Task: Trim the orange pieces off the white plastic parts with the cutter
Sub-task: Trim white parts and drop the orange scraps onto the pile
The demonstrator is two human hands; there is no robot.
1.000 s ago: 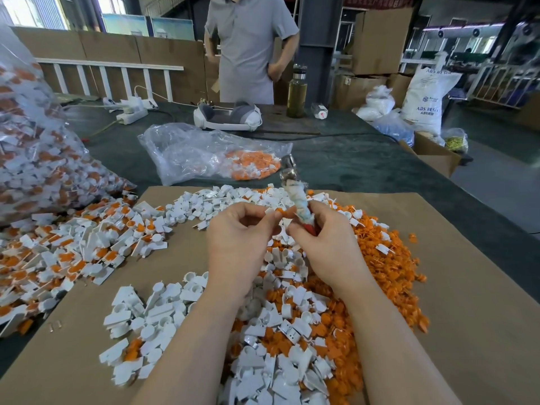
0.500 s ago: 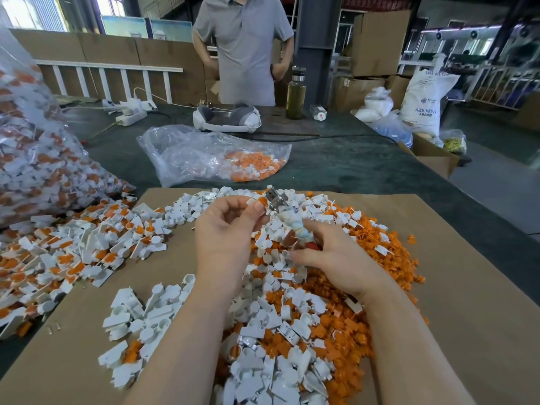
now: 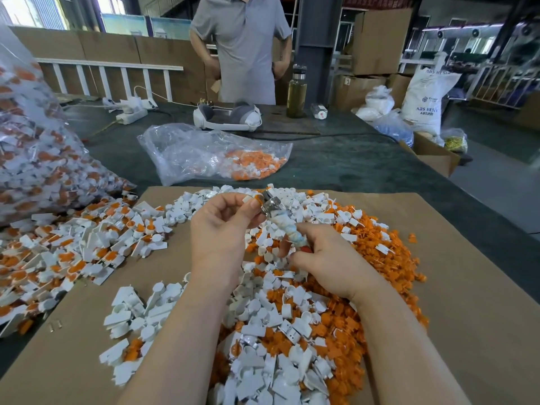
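I see a white part (image 3: 253, 199) with an orange piece, pinched in my left hand (image 3: 222, 229); my right hand (image 3: 324, 258) grips the cloth-wrapped cutter (image 3: 280, 222), its metal jaws at the part.

Your left hand (image 3: 222, 229) holds a part (image 3: 252, 199) at the cutter (image 3: 277, 217) head; your right hand (image 3: 324, 258) grips its handle just right. A heap (image 3: 292, 331) lies beneath both. Beyond them lies a bag (image 3: 210, 153); far left, a sack (image 3: 38, 147).
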